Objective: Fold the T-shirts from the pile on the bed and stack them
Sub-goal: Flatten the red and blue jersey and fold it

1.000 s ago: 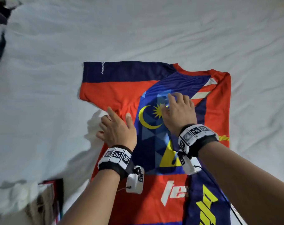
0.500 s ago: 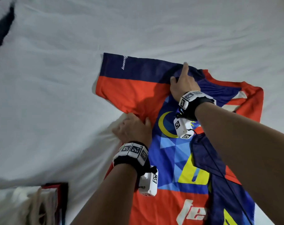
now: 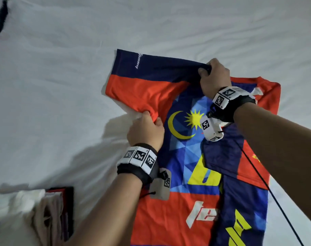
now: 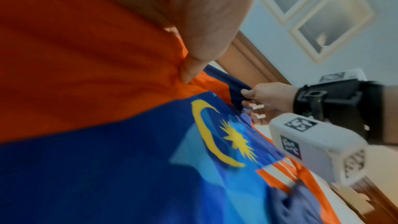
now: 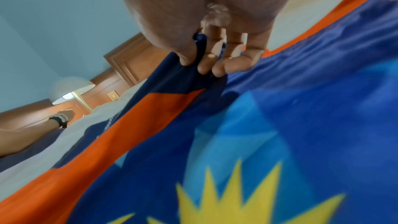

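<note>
- The shirt lies flat on the white bed, red-orange and navy, with a yellow crescent and star printed on a blue panel in its middle. I use that crescent as my landmark.
- The shirt's right side is already folded inward, its navy flap lying over the panel just right of and below the crescent.
- The left sleeve spreads out up and left of the crescent, navy along its top edge and orange below.
- My left hand sits just left of the crescent, thumb and curled fingers pinching the orange cloth at the sleeve's lower seam; the left wrist view shows the thumb tip dug into bunched orange fabric.
- My right hand is above and slightly right of the crescent, pinching the navy shoulder edge between thumb and fingertips; the cloth there is lifted a little off the bed.
- A black cable trails from my right wrist across the folded flap, well right of the crescent.
- A stack of folded clothes, beige, white and dark red, sits far down and left of the crescent, apart from the shirt.
- A lamp and a wooden headboard show in the right wrist view, beyond the bed.
</note>
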Demonstrator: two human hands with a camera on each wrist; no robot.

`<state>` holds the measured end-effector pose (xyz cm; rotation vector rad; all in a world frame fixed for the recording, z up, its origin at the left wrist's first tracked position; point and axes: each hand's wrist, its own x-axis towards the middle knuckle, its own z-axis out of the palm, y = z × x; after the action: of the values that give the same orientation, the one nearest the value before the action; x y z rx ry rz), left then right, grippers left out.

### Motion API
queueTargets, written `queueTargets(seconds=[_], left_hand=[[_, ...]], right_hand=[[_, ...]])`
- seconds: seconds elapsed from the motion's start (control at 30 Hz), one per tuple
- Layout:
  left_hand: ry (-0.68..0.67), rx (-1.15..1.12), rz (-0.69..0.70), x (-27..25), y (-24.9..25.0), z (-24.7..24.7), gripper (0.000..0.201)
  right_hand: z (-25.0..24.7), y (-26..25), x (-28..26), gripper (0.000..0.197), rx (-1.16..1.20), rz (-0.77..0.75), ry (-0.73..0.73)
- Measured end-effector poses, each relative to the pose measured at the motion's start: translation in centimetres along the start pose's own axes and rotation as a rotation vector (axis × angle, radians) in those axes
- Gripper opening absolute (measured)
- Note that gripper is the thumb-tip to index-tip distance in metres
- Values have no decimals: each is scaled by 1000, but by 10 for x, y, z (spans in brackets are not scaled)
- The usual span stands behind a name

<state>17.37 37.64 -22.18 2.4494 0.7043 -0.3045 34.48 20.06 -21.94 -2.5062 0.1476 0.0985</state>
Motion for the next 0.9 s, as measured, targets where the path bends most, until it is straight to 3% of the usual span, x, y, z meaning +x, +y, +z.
queueTargets(seconds=[0.3,0.43,0.53,0.6,0.73,0.8,0.9], left_hand=[[91,9,312,-101,69,64,24],[-21,96,277,-117,78,87,23],[3,115,281,-124,68,94,28],[-55,108,314,-132,55,88,28],[-168,213,327,-148,14,68,31],[-180,324,325,-156,-14,58,44],[-276,407,291,-179,-46,39,57]], right_hand=[[-65,53,-13,21,-116,-70,-4],[-69,64,-42,37,-155,-45,-55],[-57,63,-86,38,-127,-77,-78],[-43,60,-127,38,-90,-34,-112],[-16,54,-212,68,-20,79,-225],[-3,52,-241,86,-37,120,-256],[11,44,-268,89,-8,177,-207]])
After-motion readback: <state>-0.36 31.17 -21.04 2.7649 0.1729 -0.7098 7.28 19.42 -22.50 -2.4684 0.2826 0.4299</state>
